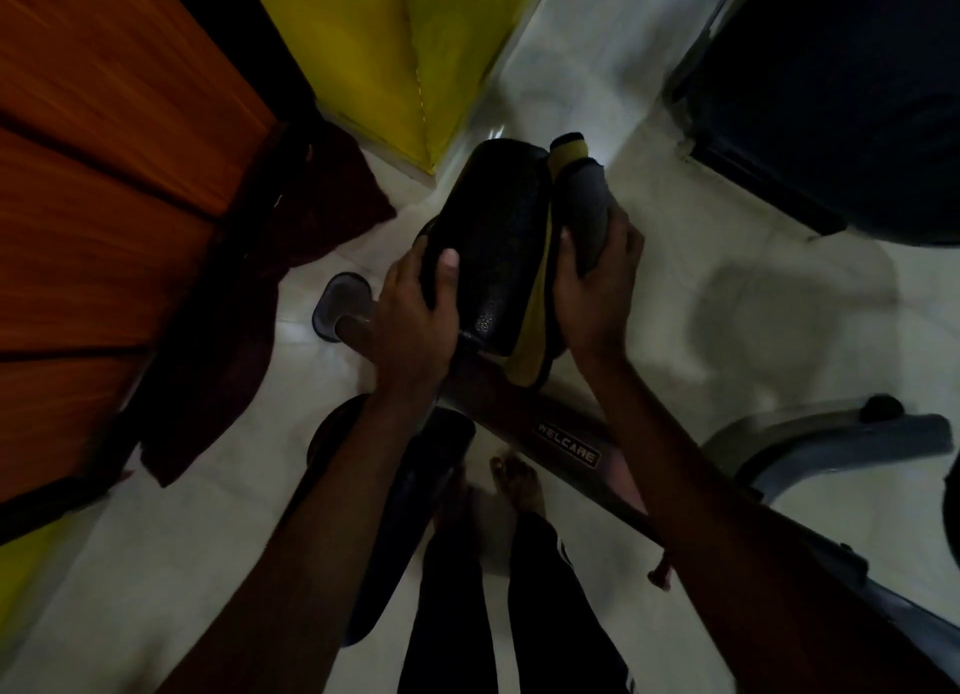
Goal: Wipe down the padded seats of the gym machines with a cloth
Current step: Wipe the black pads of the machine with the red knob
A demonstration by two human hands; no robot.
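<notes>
Padded seat clamped in left grip, right grip curled round cloth.

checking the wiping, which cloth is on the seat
The grey and yellow cloth, held by the right hand against the seat; the dark red cloth hangs apart by the wooden door.

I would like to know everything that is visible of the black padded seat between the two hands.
The padded seat is oblong, with a black, grainy, vinyl-like top and a yellow band along its right side. It sits on a dark frame marked WELCARE. The left hand grips its left edge, thumb on top; the right hand holds a grey and yellow cloth against its right side.
</notes>
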